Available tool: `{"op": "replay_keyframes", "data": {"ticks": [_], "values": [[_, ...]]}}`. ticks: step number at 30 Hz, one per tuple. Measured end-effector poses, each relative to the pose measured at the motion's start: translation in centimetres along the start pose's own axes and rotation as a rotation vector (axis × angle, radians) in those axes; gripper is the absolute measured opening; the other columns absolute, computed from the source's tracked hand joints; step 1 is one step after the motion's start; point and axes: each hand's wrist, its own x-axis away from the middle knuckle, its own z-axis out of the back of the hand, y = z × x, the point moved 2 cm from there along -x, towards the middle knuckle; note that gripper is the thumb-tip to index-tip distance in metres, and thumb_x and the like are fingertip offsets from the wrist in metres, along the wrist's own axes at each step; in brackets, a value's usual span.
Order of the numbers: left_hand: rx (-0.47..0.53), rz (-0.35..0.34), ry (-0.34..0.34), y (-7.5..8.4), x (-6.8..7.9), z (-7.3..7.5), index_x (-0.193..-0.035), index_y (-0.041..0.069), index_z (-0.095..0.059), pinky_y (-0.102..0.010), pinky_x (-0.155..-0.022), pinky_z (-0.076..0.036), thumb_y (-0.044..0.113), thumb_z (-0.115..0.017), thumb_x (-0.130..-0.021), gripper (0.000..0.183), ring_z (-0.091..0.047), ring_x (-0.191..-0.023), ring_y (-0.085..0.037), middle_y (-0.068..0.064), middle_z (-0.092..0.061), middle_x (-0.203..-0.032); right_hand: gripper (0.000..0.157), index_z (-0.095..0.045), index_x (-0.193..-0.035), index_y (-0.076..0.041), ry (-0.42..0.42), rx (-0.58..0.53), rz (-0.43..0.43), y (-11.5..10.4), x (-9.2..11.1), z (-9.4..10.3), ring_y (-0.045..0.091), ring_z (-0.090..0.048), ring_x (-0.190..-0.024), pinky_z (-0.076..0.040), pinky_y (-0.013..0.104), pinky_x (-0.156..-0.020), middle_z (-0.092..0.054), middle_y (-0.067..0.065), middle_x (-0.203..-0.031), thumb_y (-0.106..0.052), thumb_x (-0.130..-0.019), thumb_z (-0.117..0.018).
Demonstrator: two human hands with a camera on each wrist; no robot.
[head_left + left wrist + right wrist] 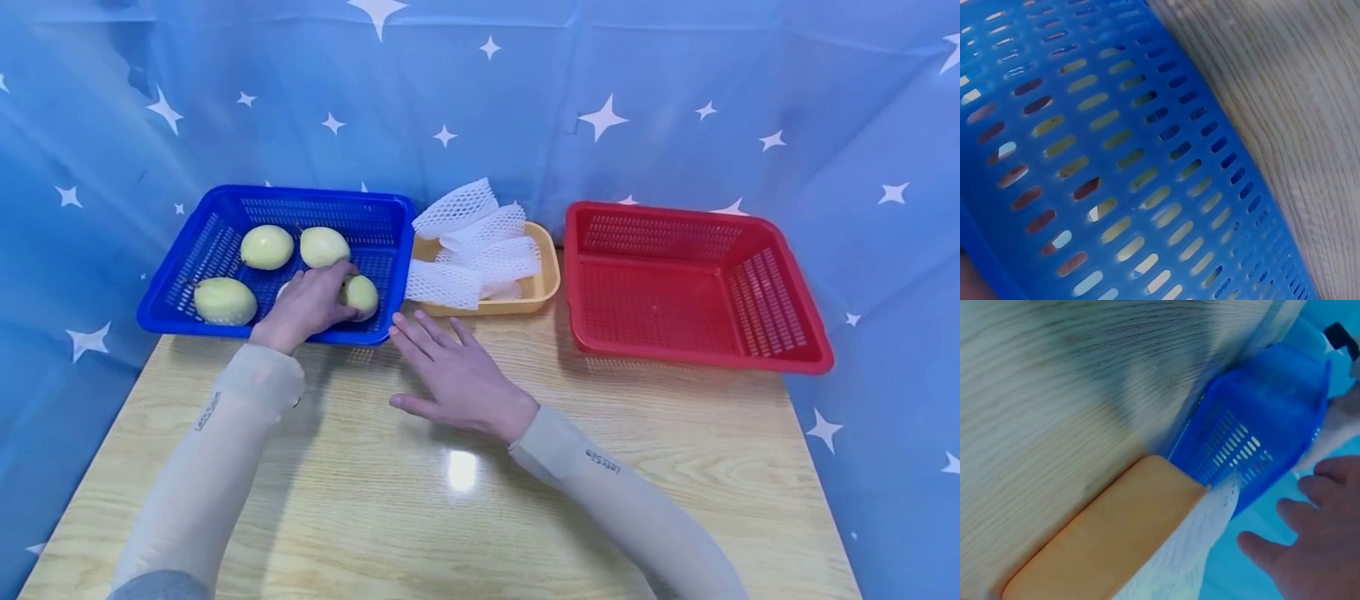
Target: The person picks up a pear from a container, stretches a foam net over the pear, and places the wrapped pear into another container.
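Note:
My left hand (311, 302) reaches over the near rim of the blue basket (273, 331). Its thumb and fingers curl round a pale green pear (361, 297) at the basket's right side. Three other pears stand out in there: one at the left (225, 301), one at the back (267, 247) and one beside it (325, 247). A further pale fruit is mostly hidden under the hand. My right hand (457, 379), fingers spread and holding nothing, hovers over the table in front of the yellow tray (536, 298). White foam net sleeves (480, 250) lie heaped in that tray.
At the right stands a red basket (652, 308) with slotted walls and nothing in it. All three containers line the back of the wooden table (420, 517), close before a blue curtain (525, 83) with white stars.

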Motion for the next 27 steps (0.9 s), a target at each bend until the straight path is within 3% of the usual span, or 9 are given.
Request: {"op": "replay_keyframes", "data": {"ticks": [6, 10, 14, 21, 27], "values": [[-0.007, -0.004, 0.049, 0.0, 0.3, 0.2, -0.136, -0.002, -0.055, -0.067, -0.109, -0.036, 0.024, -0.084, -0.087, 0.063, -0.064, -0.108, -0.046, -0.026, -0.067, -0.123, 0.088, -0.015, -0.167, -0.016, -0.042, 0.038, -0.006, -0.4, -0.6, -0.6, 0.021, -0.001, -0.159, -0.013, 0.058, -0.126, -0.004, 0.0, -0.173, -0.073, -0.102, -0.033], [0.04, 0.024, 0.106, 0.0, 1.0, 1.1, -0.141, 0.0, -0.053, -0.064, -0.099, -0.045, 0.025, -0.082, -0.087, 0.065, -0.062, -0.11, -0.047, -0.027, -0.064, -0.128, 0.088, -0.017, -0.167, -0.015, -0.03, 0.051, -0.005, -0.4, -0.6, -0.9, 0.022, -0.002, -0.159, -0.014, 0.057, -0.126, -0.005, 0.0, -0.173, -0.072, -0.102, -0.033], [0.116, 0.059, 0.185, 0.4, 1.9, 2.3, -0.145, 0.003, -0.051, -0.067, -0.091, -0.047, 0.024, -0.081, -0.088, 0.067, -0.058, -0.117, -0.048, -0.027, -0.059, -0.136, 0.088, -0.016, -0.167, -0.015, -0.003, -0.006, -0.018, 0.0, -0.2, -0.8, 0.022, -0.001, -0.159, -0.014, 0.056, -0.126, -0.003, -0.001, -0.173, -0.073, -0.102, -0.03], [0.204, -0.018, 0.324, 2.4, 2.9, 3.7, -0.143, 0.001, -0.053, -0.063, -0.095, -0.048, 0.022, -0.083, -0.088, 0.066, -0.058, -0.119, -0.044, -0.025, -0.058, -0.14, 0.084, -0.022, -0.165, -0.01, 0.105, -0.092, -0.107, 2.4, 3.5, 0.9, 0.028, -0.009, -0.159, -0.014, 0.053, -0.127, -0.012, 0.004, -0.173, -0.065, -0.104, -0.038], [0.214, -0.108, 0.359, 4.9, 4.0, 4.6, -0.141, -0.001, -0.056, -0.058, -0.096, -0.051, 0.018, -0.085, -0.086, 0.065, -0.062, -0.114, -0.041, -0.023, -0.062, -0.135, 0.078, -0.031, -0.162, -0.004, 0.249, -0.118, -0.173, 4.5, 6.6, 2.5, 0.032, -0.016, -0.158, -0.021, 0.054, -0.125, -0.024, 0.012, -0.17, -0.051, -0.104, -0.053]]}}
